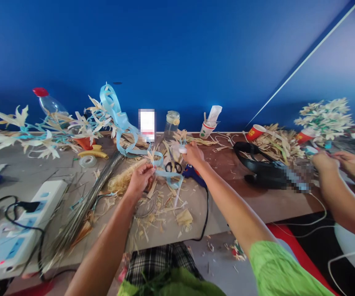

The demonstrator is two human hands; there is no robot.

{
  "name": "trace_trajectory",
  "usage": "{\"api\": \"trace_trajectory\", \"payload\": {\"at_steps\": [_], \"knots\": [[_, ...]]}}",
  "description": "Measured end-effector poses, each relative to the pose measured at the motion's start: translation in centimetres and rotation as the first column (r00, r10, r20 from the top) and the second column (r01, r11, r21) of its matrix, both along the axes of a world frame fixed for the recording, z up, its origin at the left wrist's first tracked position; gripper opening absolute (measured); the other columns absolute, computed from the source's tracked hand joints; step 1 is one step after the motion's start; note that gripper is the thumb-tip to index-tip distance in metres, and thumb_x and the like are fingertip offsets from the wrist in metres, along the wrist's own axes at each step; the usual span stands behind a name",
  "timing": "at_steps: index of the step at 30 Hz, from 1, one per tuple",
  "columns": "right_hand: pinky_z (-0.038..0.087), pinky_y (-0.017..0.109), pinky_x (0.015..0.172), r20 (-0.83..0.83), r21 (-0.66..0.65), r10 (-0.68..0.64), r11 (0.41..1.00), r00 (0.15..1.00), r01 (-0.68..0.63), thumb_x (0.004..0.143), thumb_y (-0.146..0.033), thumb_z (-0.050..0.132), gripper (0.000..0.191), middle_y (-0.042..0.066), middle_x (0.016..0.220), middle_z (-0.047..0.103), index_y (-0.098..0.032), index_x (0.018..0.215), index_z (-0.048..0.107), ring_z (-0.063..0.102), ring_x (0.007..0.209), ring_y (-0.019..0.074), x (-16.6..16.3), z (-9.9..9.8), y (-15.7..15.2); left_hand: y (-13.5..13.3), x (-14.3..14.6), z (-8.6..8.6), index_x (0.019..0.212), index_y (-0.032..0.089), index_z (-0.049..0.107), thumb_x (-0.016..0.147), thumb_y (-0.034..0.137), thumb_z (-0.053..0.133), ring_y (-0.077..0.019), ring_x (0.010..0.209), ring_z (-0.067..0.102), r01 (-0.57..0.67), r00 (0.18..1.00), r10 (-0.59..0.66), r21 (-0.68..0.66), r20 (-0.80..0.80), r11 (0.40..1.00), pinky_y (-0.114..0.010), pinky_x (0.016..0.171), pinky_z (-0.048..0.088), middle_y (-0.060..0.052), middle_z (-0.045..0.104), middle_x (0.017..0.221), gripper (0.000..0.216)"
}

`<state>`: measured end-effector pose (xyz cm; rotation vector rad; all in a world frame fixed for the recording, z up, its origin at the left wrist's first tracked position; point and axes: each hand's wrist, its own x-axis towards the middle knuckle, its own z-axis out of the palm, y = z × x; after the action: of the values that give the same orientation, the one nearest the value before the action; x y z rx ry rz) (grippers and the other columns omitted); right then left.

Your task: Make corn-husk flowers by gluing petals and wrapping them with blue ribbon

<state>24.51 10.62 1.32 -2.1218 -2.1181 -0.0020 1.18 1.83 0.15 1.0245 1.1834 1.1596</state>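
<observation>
My left hand [143,177] is closed in a pinch on the stem of a small pale husk flower [151,156]. Light blue ribbon [123,122] loops behind and beside it, and a loose end trails between my hands. My right hand [193,154] reaches further forward, its fingers closed at a small white object [182,150] whose kind I cannot make out. Below that hand lies a blue glue gun [195,176] with a black cord. Black-handled scissors [174,167] rest on the table between both hands.
Left stand husk flowers on blue stems [46,133], a bundle of wires [86,205] and a power strip [26,230]. Behind are a jar [172,123] and a paper cup [207,129]. Right lies a black headset-like device [257,164]; another person's hands [327,161] work beyond it.
</observation>
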Motion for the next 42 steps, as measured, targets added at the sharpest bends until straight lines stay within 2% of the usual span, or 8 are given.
{"api": "trace_trajectory", "payload": {"at_steps": [4,14,23,27,31,34,39,42], "knots": [[0.045,0.033,0.084,0.050,-0.041,0.023,0.999,0.998,-0.021,0.086,-0.041,0.047,0.036,0.014,0.123,0.054,-0.019,0.107,0.065,0.061,0.097,0.0227,-0.8,0.7,0.9,0.1,0.1,-0.2,0.080,0.012,0.063,0.063,0.032,0.068,-0.0046,0.040,0.037,0.008,1.000,-0.008,-0.004,0.003,1.000,-0.017,0.039,0.023,0.006,0.045,0.050,0.027],[0.039,0.034,0.089,0.171,-0.023,0.232,0.972,0.957,-0.232,0.085,-0.017,0.044,0.030,0.017,0.111,0.064,-0.013,0.098,0.070,0.057,0.105,0.0262,-3.1,1.6,1.5,0.0,0.0,-0.4,0.083,0.013,0.063,0.067,0.033,0.065,-0.0046,0.039,0.035,0.030,1.000,-0.030,-0.009,0.002,1.000,-0.017,0.039,0.020,0.006,0.044,0.048,0.026],[0.042,0.027,0.073,-0.270,0.156,0.085,0.987,0.959,-0.044,0.082,-0.026,0.051,0.021,0.010,0.090,0.068,-0.017,0.083,0.070,0.061,0.083,0.0196,-3.3,1.3,4.3,-0.1,0.0,0.1,0.079,0.013,0.062,0.063,0.031,0.069,-0.0047,0.040,0.037,0.018,0.997,-0.016,-0.021,0.071,1.000,-0.016,0.039,0.021,0.006,0.045,0.048,0.025],[0.038,0.024,0.060,-0.628,0.167,0.079,0.985,0.775,0.035,0.076,-0.032,0.057,0.024,0.001,0.061,0.057,-0.015,0.060,0.060,0.052,0.060,0.0124,-2.8,1.6,5.1,0.1,-0.2,-0.5,0.080,0.013,0.062,0.064,0.031,0.070,-0.0037,0.041,0.038,0.027,0.994,-0.026,-0.011,0.110,1.000,-0.016,0.039,0.022,0.005,0.048,0.051,0.026],[0.031,0.023,0.048,-0.928,0.090,0.049,0.991,0.369,0.096,0.071,-0.036,0.059,0.021,-0.006,0.044,0.043,-0.016,0.063,0.058,0.037,0.043,0.0082,-2.7,3.1,2.9,0.4,-0.4,-1.0,0.079,0.014,0.062,0.064,0.031,0.071,-0.0029,0.041,0.038,0.026,0.981,-0.025,-0.003,0.194,1.000,-0.015,0.040,0.025,0.005,0.050,0.053,0.024],[0.031,0.022,0.049,-0.985,0.096,0.098,0.995,0.140,-0.023,0.066,-0.034,0.064,0.021,-0.005,0.047,0.046,-0.015,0.073,0.063,0.039,0.046,0.0077,-3.6,4.5,-1.0,0.3,-0.3,-0.7,0.075,0.014,0.061,0.061,0.030,0.072,-0.0028,0.040,0.039,-0.002,0.976,0.003,-0.003,0.216,1.000,-0.015,0.038,0.025,0.004,0.053,0.057,0.024],[0.031,0.022,0.048,-0.999,0.020,0.028,0.968,0.028,-0.250,0.064,-0.034,0.067,0.026,-0.006,0.052,0.049,-0.015,0.082,0.064,0.040,0.045,0.0067,-7.0,4.3,-7.2,0.1,-0.2,0.0,0.074,0.014,0.060,0.059,0.029,0.074,-0.0033,0.039,0.040,0.040,0.971,-0.031,-0.032,0.236,0.999,-0.016,0.038,0.025,0.005,0.051,0.053,0.025],[0.033,0.022,0.047,-0.996,0.020,0.039,0.973,0.076,-0.231,0.063,-0.033,0.066,0.025,-0.006,0.053,0.049,-0.016,0.081,0.061,0.041,0.045,0.0071,-8.9,2.6,-8.2,0.1,-0.4,-0.1,0.074,0.014,0.060,0.058,0.026,0.075,-0.0028,0.039,0.039,0.064,0.963,-0.047,-0.055,0.264,0.996,-0.016,0.038,0.026,0.006,0.051,0.053,0.025]]}}
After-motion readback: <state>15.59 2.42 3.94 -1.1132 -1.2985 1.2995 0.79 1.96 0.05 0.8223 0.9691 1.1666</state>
